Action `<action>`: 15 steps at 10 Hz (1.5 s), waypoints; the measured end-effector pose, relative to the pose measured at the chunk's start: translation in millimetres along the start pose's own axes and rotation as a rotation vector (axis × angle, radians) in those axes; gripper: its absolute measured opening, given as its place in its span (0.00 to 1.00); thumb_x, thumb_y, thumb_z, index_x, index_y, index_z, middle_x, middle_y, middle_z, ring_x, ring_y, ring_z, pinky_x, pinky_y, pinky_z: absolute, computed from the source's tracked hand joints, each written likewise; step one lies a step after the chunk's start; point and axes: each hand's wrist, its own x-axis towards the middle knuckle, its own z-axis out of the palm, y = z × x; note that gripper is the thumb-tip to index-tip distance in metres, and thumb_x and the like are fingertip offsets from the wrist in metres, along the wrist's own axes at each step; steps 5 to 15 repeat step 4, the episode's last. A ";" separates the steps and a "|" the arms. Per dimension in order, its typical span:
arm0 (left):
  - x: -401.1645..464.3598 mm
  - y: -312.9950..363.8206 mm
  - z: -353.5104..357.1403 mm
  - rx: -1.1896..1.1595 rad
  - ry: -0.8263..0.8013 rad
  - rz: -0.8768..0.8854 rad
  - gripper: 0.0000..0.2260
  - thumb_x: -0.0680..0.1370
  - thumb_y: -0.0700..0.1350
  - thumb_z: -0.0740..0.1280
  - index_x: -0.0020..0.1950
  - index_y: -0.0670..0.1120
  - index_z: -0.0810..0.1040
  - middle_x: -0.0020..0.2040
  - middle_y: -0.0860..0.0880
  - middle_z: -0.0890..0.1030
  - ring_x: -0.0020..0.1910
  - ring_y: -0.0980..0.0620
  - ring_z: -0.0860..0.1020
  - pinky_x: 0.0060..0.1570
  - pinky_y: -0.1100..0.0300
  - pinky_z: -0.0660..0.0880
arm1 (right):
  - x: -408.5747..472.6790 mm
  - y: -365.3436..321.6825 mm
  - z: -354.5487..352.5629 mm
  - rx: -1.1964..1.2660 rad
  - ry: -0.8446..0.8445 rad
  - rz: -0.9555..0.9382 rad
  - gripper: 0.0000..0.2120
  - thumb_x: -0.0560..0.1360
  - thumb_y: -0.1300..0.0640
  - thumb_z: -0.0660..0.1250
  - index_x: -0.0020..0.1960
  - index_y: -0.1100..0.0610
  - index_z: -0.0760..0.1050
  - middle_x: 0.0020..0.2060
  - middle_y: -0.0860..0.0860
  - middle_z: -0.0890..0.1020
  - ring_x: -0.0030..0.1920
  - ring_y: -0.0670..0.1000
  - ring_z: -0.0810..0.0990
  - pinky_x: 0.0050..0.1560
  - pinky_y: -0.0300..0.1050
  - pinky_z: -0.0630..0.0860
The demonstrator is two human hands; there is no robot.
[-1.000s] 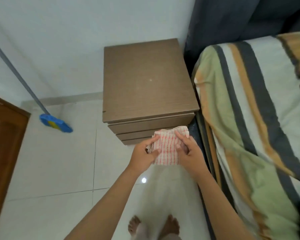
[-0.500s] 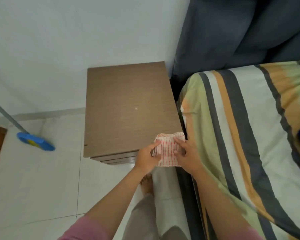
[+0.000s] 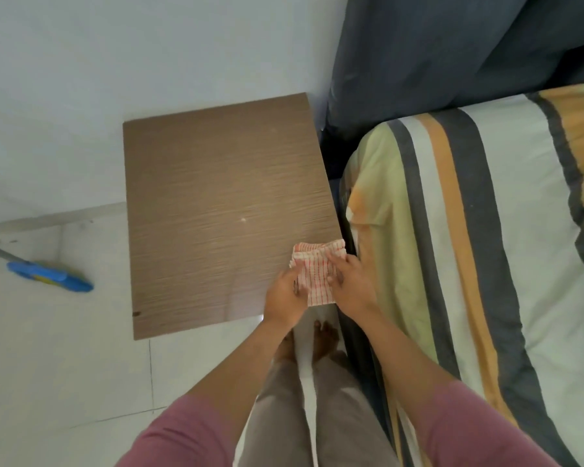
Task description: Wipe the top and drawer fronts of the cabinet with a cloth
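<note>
Two hands, the left hand [image 3: 284,294] and right hand [image 3: 351,284], are gripping one folded checked cloth [image 3: 317,271] over the near right corner of one cabinet [image 3: 216,214].

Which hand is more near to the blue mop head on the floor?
The left hand. It holds the left edge of the cloth over the cabinet top, which lies between it and the mop head. The right hand is on the bed's side, farther away.
</note>
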 end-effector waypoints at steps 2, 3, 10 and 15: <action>3.9 13.6 0.5 0.165 0.022 -0.085 0.22 0.77 0.45 0.63 0.71 0.50 0.67 0.65 0.46 0.70 0.58 0.48 0.74 0.56 0.57 0.71 | 11.3 -2.1 -8.1 0.025 -0.025 -0.029 0.23 0.76 0.63 0.60 0.70 0.51 0.67 0.71 0.54 0.63 0.71 0.53 0.64 0.68 0.51 0.69; -6.6 28.5 -7.7 0.158 0.056 -0.116 0.21 0.77 0.45 0.64 0.71 0.48 0.67 0.65 0.45 0.69 0.59 0.47 0.73 0.58 0.56 0.72 | -0.1 -14.7 -20.9 0.025 0.001 0.004 0.22 0.78 0.64 0.59 0.71 0.55 0.67 0.75 0.54 0.59 0.75 0.53 0.56 0.73 0.47 0.60; -6.5 37.4 -15.2 0.097 0.120 -0.097 0.20 0.77 0.45 0.64 0.69 0.46 0.69 0.64 0.44 0.71 0.61 0.46 0.72 0.62 0.54 0.70 | -10.2 -29.0 -35.5 0.122 0.116 0.001 0.18 0.78 0.62 0.60 0.68 0.55 0.71 0.73 0.53 0.64 0.73 0.52 0.62 0.71 0.49 0.64; -6.5 37.4 -15.2 0.097 0.120 -0.097 0.20 0.77 0.45 0.64 0.69 0.46 0.69 0.64 0.44 0.71 0.61 0.46 0.72 0.62 0.54 0.70 | -10.2 -29.0 -35.5 0.122 0.116 0.001 0.18 0.78 0.62 0.60 0.68 0.55 0.71 0.73 0.53 0.64 0.73 0.52 0.62 0.71 0.49 0.64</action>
